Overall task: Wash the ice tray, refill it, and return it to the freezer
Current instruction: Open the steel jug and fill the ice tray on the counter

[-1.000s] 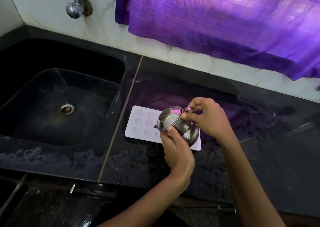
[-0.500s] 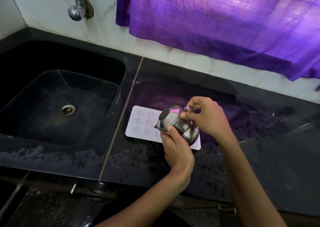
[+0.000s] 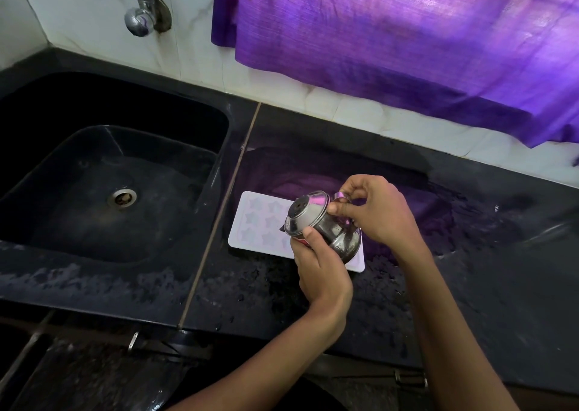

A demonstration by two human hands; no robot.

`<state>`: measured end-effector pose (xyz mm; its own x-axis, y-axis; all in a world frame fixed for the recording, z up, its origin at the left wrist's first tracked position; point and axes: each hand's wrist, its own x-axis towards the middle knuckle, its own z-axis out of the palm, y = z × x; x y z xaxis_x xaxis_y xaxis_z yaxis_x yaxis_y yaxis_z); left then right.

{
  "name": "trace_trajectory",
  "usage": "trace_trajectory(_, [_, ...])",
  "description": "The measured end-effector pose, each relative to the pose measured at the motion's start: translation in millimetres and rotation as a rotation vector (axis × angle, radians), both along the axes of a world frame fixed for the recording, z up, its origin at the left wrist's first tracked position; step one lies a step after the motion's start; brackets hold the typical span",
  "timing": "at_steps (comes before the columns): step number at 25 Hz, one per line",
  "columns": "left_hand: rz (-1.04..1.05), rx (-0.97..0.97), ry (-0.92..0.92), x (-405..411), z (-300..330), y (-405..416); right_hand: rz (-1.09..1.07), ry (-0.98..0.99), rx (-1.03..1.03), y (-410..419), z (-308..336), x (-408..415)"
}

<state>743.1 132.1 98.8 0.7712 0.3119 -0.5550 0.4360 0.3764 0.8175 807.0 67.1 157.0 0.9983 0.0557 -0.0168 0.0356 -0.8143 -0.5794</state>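
Observation:
A white ice tray [image 3: 257,222] with star-shaped cells lies flat on the black countertop [image 3: 470,254], just right of the sink. Over its right half a small steel kettle [image 3: 319,222] is held tilted toward the left, lid side and spout facing the tray. My left hand [image 3: 319,266] grips the kettle's body from below, thumb on its side. My right hand [image 3: 372,213] pinches the kettle's handle at the top right. The tray's right part is hidden behind the kettle and my hands. I cannot tell whether water is running out.
A black sink [image 3: 103,185] with a steel drain [image 3: 121,197] fills the left side. A steel tap [image 3: 141,13] juts from the tiled wall above it. A purple curtain [image 3: 407,44] hangs over the counter's back edge. The counter surface is wet.
Both hands and the tilted kettle have stayed over the tray; only the camera view has shifted slightly.

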Motion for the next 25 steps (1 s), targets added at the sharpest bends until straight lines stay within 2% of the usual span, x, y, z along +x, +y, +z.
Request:
trace_trajectory(16, [0.056, 0.112, -0.212, 25.4, 1.7, 10.1, 0.004, -0.006, 0.161, 6.1, 7.3, 27.5])
trace_trajectory(20, [0.060, 0.096, -0.173, 42.4, 1.4, 20.3, 0.004, -0.002, 0.171, 15.2, 2.5, 43.9])
trace_trajectory(25, [0.060, 0.060, -0.085, 60.4, -0.6, 30.3, 0.020, 0.004, 0.056, 30.1, -4.6, 63.3])
